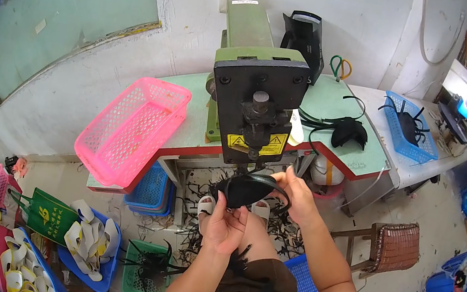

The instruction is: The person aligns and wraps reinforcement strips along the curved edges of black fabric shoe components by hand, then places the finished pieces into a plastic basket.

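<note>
Below the head of a green-and-black press machine [258, 98], a black strapped piece [240, 192], which looks like a sandal upper, is held up near the tool. My left hand [224, 224] pinches its lower edge between thumb and fingers. On the other side my right hand [297, 197] grips the thin black straps, which loop to the right. A similar black strapped piece [350, 132] lies on the green tabletop [330, 97] right of the machine. Whether the held piece touches the tool cannot be made out.
A pink basket [132, 127] stands at the table's left edge. Green-and-orange scissors [340, 68] lie at the back. A blue basket [412, 128] holds black pieces on the right. Below are a green basket [146, 273], pale cut parts [91, 240] and a wooden chair [394, 248].
</note>
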Available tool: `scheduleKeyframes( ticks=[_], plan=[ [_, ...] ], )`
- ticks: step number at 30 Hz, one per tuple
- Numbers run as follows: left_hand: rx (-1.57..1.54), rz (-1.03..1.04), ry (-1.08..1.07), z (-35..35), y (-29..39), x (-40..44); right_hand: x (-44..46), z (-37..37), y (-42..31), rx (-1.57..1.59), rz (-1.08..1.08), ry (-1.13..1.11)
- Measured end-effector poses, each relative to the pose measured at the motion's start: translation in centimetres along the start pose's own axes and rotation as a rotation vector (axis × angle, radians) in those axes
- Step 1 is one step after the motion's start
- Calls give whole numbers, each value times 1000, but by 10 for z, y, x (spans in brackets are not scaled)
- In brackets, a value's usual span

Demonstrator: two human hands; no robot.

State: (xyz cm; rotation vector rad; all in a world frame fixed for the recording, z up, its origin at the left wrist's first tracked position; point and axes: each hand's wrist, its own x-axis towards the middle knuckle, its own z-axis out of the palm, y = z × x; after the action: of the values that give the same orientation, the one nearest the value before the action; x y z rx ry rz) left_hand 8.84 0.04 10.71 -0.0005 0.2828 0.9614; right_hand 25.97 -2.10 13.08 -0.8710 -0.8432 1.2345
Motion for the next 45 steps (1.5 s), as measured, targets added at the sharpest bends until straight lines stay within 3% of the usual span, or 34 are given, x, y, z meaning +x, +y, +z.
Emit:
scheduleKeyframes(
  ticks=[1, 6, 9, 11, 12, 13, 15, 16, 22, 30, 36, 41, 45],
  plan=[
    [-16, -7, 4, -2, 1, 0, -3, -1, -1, 67, 166, 2],
    [-182, -57, -5, -9, 16, 2, -17, 15, -9, -95, 73, -252],
    [91, -153, 39, -28, 30, 10, -18, 18, -13, -170, -7, -273],
    [719, 522, 310, -32, 34, 13, -19, 14, -25, -506, -165, -319],
    [692, 773, 388, -14, 32, 12, -18, 13, -29, -504, -165, -321],
    [693, 775, 387, 8, 32, 2, -17, 10, -33, -693, -284, -377],
    [1472, 525, -304, 40, 31, -20, -19, 7, -34, -881, -395, -427],
    [1659, 683, -307, 39, 28, -16, -19, 4, -34, -719, -304, -321],
    [1567, 761, -149, 51, 8, -10, -14, 6, -31, -239, -134, 20],
    [1409, 777, -125, 58, 5, -4, 4, 5, -27, -180, -142, 14],
    [1153, 667, -130, 51, 11, -1, 2, 6, -18, -134, -139, 22],
    [1096, 700, -132, 42, 20, 1, -6, 9, -7, -216, -30, -64],
    [983, 673, -104, 26, 20, 1, -9, 20, 5, -238, -108, -22]
  ],
)
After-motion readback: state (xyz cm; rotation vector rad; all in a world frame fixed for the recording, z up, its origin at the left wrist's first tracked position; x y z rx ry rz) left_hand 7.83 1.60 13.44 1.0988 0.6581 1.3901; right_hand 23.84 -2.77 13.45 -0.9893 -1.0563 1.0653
